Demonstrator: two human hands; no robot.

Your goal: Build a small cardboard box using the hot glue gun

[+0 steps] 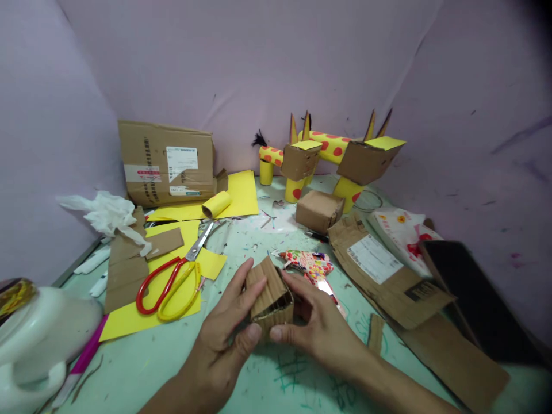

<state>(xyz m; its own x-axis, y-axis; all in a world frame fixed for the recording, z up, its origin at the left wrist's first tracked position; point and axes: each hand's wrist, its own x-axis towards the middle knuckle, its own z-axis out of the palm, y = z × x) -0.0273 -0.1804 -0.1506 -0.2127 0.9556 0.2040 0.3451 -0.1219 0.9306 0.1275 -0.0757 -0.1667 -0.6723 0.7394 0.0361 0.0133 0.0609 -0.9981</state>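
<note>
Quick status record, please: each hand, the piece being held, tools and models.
Left hand: on the left side and top of the small cardboard box
Right hand: on its right side
Box state: top flap not flush, dark gap at the right edge
Tools: red-and-yellow-handled scissors, partly on yellow paper; floral glue gun, beyond the right hand
Models: two spotted yellow animals with cardboard heads, at the back

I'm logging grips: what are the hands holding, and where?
A small cardboard box: left hand on its left side and top, right hand on its right side and front.
</note>
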